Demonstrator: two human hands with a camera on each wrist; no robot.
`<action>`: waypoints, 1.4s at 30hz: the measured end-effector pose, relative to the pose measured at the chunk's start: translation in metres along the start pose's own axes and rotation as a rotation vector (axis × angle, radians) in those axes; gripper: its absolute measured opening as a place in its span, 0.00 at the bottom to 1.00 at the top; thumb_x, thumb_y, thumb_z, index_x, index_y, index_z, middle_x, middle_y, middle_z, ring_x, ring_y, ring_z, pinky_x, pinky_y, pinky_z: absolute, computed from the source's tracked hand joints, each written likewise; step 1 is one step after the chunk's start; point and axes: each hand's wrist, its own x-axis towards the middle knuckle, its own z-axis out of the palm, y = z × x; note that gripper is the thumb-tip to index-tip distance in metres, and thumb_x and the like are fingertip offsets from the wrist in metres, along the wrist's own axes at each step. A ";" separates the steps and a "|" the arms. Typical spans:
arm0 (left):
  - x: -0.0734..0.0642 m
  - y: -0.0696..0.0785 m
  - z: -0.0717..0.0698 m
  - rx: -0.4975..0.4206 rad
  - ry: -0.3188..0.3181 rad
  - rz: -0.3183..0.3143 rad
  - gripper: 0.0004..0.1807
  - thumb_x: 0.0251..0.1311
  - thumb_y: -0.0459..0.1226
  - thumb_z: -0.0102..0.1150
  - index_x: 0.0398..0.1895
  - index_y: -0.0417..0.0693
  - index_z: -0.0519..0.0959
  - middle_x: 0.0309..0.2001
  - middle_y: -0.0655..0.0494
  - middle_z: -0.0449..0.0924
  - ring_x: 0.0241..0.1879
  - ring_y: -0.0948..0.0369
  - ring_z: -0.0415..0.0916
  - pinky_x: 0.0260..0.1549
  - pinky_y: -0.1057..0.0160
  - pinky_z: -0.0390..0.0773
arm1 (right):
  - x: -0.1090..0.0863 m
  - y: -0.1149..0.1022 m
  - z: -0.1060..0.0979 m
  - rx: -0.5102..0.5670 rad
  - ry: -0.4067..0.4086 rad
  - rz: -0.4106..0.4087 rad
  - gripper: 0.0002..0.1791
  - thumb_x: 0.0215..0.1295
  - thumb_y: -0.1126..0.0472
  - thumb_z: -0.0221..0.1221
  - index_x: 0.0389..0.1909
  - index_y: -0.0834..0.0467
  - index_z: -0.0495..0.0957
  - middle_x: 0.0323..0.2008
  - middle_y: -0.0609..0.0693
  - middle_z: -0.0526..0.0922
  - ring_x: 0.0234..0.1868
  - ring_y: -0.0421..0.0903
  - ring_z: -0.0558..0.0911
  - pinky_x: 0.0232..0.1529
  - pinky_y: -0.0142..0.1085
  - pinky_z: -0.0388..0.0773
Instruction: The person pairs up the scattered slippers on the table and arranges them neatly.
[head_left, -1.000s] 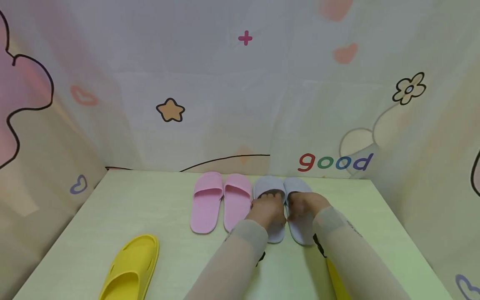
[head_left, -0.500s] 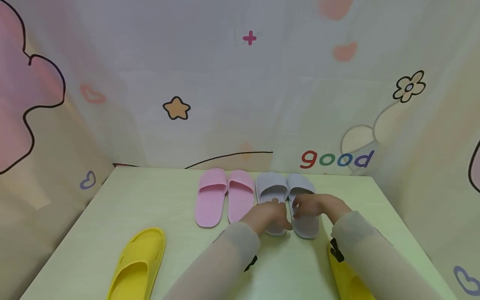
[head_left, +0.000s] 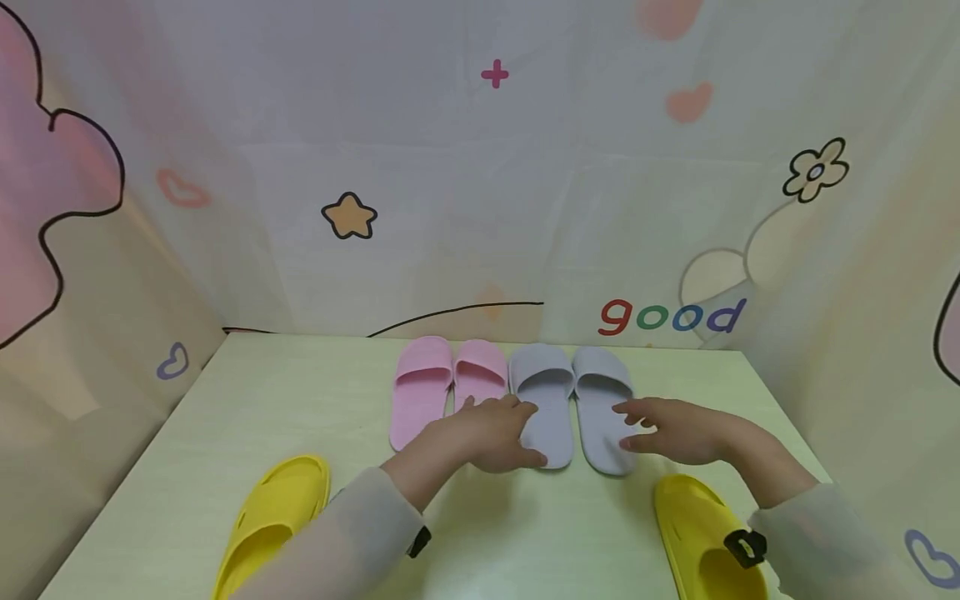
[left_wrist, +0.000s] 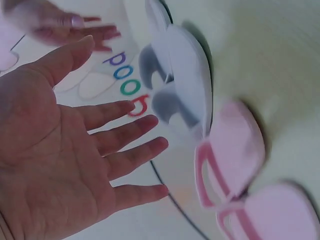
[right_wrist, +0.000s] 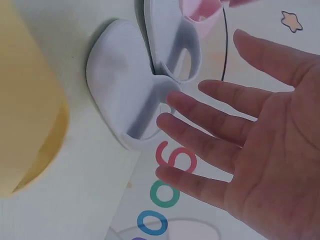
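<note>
Two grey slippers, the left one (head_left: 546,421) and the right one (head_left: 600,425), lie side by side against the back wall, toes away from me. Touching them on the left is a pair of pink slippers (head_left: 416,412); my left hand (head_left: 487,433) hovers over the right pink one and partly hides it. In the left wrist view the left palm (left_wrist: 65,160) faces the camera with fingers spread and holding nothing. Above the right edge of the right grey slipper is my right hand (head_left: 678,429). Its fingers (right_wrist: 200,137) are extended and bare in the right wrist view.
One yellow slipper (head_left: 288,492) lies at the front left, partly behind my left sleeve. Another yellow slipper (head_left: 701,533) is at the front right beside my right forearm. A printed curtain (head_left: 450,183) bounds the pale table (head_left: 285,375) at the back and sides.
Both hands have come away from the grey slippers and moved apart, the left one leftward and the right one rightward. The grey slippers stay by the wall, and more of the right yellow slipper shows.
</note>
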 end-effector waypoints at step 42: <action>-0.185 -0.181 0.022 -0.294 0.000 -0.333 0.55 0.35 0.61 0.74 0.70 0.61 0.62 0.68 0.51 0.62 0.61 0.49 0.68 0.52 0.38 0.70 | -0.071 0.051 0.053 0.065 0.012 0.226 0.47 0.41 0.38 0.72 0.67 0.43 0.67 0.66 0.65 0.66 0.60 0.66 0.70 0.50 0.67 0.66</action>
